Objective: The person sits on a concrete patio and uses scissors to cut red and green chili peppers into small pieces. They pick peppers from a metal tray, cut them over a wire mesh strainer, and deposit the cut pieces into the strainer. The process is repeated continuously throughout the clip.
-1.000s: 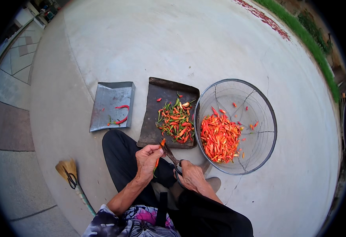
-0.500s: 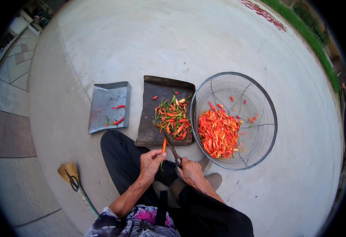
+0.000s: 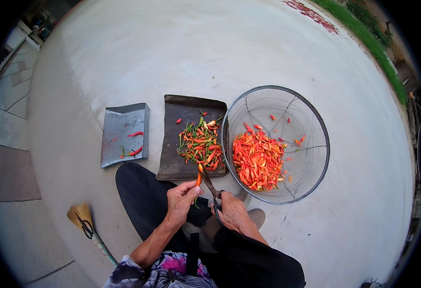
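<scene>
Upright in my left hand (image 3: 180,200) is an orange-red chili pepper (image 3: 198,180), pinched between thumb and fingers, its green stem hanging below. My right hand (image 3: 233,211) is closed round the handles of dark metal scissors (image 3: 213,189). Their blades reach up beside the pepper and meet it near its upper end. Just beyond the hands lies a dark metal dustpan-shaped tray (image 3: 172,149) with a heap of red and green stemmed chilies (image 3: 202,144). To the right, a round wire-mesh basket (image 3: 311,168) holds a pile of cut orange-red chili pieces (image 3: 257,161).
A smaller grey metal pan (image 3: 119,125) with a few red chilies (image 3: 135,151) lies at the left. A straw hand broom (image 3: 82,216) rests on the concrete floor (image 3: 162,53) at lower left. Red chilies (image 3: 311,15) are spread far off beside the grass (image 3: 364,36).
The scissors' blades look further apart and sit against the pepper's upper end, which now looks bent from the rest. The whole scene has shifted slightly left in view.
</scene>
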{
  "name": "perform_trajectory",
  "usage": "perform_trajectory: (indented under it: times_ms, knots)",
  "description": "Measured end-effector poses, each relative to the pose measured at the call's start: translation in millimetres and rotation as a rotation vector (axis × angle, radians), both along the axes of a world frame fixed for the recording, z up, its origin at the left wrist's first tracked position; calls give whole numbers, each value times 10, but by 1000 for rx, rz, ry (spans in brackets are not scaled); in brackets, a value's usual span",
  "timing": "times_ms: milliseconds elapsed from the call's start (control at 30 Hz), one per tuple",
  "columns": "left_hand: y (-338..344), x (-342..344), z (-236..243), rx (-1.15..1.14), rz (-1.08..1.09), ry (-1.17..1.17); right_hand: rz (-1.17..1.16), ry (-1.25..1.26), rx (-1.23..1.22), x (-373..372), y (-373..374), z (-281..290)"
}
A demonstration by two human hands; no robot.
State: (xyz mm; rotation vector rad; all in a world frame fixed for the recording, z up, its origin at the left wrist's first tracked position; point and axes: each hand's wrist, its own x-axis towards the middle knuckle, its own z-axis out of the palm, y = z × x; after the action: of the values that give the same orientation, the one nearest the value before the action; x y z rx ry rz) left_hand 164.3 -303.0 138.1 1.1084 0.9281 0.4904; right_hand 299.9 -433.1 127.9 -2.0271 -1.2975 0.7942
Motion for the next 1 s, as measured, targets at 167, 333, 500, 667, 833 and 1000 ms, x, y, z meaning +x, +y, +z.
perform_trajectory:
  times_ms: [167, 333, 500, 667, 833, 1000]
  knots:
    - [-126, 181, 50, 63, -118, -18, -80, 19, -48, 62, -82, 116]
    - [-275, 454, 111, 0, -203, -30, -255, 12, -5, 41, -288, 61]
    - [-399, 749, 143, -79, -254, -103, -426, 79, 133, 65, -498, -53]
    - [-404, 844, 60, -99, -279, -113, -478, 188, 12, 162, -660, 73]
    - [-431, 850, 60, -68, -297, -41, -411, 155, -31, 158, -698, 77]
    - [-474, 805, 56, 12, -379, -70, -385, 138, -70, 158, -637, 141]
